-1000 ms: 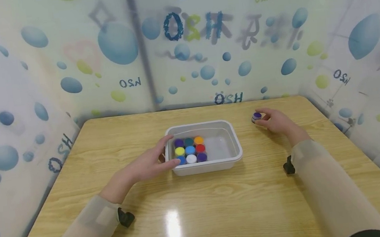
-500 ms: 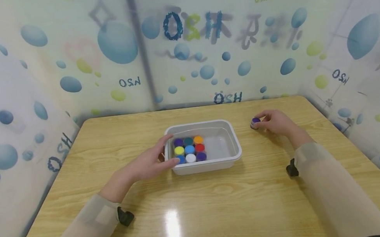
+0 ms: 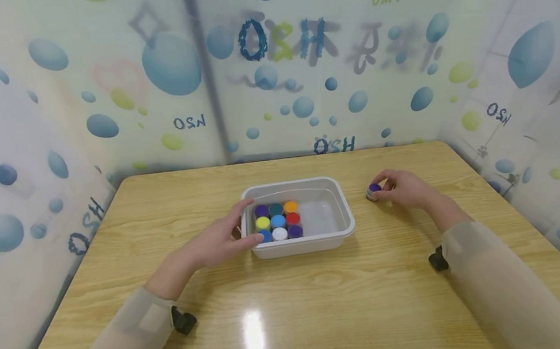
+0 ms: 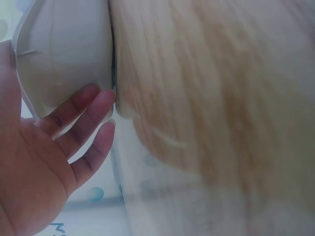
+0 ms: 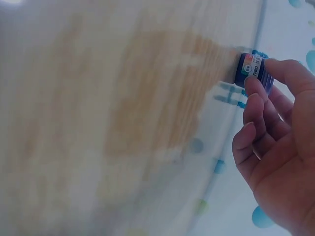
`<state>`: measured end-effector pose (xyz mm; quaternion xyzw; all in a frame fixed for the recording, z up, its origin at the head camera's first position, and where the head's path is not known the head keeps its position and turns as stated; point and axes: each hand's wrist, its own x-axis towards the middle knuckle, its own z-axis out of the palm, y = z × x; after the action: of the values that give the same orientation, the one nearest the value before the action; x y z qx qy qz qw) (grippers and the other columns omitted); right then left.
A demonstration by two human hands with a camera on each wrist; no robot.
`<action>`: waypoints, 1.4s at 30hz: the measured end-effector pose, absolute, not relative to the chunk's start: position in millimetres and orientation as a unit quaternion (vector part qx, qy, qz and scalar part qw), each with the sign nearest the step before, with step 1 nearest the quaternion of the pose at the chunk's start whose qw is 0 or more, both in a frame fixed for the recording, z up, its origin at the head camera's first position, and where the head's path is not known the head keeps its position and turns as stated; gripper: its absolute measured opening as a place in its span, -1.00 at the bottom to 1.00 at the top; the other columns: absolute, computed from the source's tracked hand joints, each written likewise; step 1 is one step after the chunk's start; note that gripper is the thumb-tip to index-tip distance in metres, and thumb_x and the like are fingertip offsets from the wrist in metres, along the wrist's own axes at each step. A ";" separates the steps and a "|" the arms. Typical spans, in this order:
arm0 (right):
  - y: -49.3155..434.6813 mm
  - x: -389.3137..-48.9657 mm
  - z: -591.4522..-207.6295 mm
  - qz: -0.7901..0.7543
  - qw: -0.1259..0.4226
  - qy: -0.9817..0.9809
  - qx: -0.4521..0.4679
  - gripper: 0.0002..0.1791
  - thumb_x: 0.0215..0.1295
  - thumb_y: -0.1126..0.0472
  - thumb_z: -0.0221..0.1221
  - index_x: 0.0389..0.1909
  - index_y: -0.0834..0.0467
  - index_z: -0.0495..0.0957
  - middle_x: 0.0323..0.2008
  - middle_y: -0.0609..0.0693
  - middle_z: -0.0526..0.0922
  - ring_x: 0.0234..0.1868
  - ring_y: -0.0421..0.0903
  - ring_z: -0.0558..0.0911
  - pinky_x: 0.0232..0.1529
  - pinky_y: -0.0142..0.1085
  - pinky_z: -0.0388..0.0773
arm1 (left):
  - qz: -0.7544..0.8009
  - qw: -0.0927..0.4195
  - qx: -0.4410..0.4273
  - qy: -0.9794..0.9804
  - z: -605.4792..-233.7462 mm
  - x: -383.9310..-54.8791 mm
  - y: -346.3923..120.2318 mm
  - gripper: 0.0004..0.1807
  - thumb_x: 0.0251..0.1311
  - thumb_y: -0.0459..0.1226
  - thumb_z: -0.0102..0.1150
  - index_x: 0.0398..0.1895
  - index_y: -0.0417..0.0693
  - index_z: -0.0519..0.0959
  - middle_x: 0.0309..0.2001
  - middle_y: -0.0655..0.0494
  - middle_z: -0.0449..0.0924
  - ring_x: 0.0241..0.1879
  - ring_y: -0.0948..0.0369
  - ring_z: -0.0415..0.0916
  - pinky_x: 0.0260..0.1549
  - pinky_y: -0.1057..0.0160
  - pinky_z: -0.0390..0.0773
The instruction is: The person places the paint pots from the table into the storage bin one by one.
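Note:
My right hand (image 3: 407, 189) pinches a small paint jar (image 3: 373, 190) with a purple lid between thumb and fingers, to the right of a white plastic container (image 3: 323, 215). A printed label shows on that jar in the right wrist view; whether its base touches the table I cannot tell. Several paint jars (image 3: 277, 221) stand in rows in the container's left part, with purple, teal, orange, yellow, blue, red and white lids. Around the container's left end, my left hand (image 3: 215, 243) holds the rim. Its fingers (image 4: 81, 105) lie against the outer wall in the left wrist view.
The container stands on a wooden table (image 3: 320, 302) with a patterned curtain (image 3: 269, 83) behind and at both sides. Inside the container, bare floor shows right of the jars. A light reflection lies on the table's near part.
The right hand has brought the purple-lidded paint jar nearer to me and slightly left. My left hand stays at the container's left end, and the jars inside have not moved.

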<state>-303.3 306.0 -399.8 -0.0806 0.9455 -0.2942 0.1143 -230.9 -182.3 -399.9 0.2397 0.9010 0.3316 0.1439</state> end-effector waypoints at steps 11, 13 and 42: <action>296.2 -279.6 -392.7 -0.291 0.071 0.944 -0.136 -0.51 0.51 0.02 0.40 0.30 0.18 0.62 -0.17 0.10 0.69 -0.30 -0.04 0.56 -0.33 -0.27 0.54 | 0.329 0.143 0.230 0.905 -400.3 -228.5 -180.6 0.08 0.49 0.31 0.22 0.83 0.26 -0.14 0.34 -0.09 0.55 0.13 0.06 0.56 0.17 0.03 0.62; 294.3 -275.6 -388.3 -0.290 0.053 0.945 -0.145 -0.53 0.52 0.02 0.39 0.30 0.17 0.63 -0.17 0.09 0.69 -0.29 -0.05 0.55 -0.34 -0.27 0.52 | 0.330 0.142 0.229 0.905 -399.9 -228.4 -180.5 0.08 0.48 0.31 0.22 0.83 0.27 -0.14 0.34 -0.08 0.55 0.13 0.06 0.56 0.16 0.04 0.62; 231.0 -254.1 -349.5 -0.340 -0.020 0.905 -0.255 -0.64 0.45 0.13 0.46 0.19 0.08 0.73 -0.24 -0.01 0.67 -0.35 -0.05 0.52 -0.31 -0.30 0.48 | 0.328 0.142 0.235 0.904 -397.9 -228.1 -180.5 0.07 0.52 0.28 0.20 0.83 0.18 -0.14 0.30 -0.11 0.57 0.13 0.07 0.56 0.13 0.05 0.62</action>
<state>-254.1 231.0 -349.5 -0.2550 0.9049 -0.3402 -0.0200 -228.1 -180.5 -397.9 0.2349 0.9038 0.3283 0.1420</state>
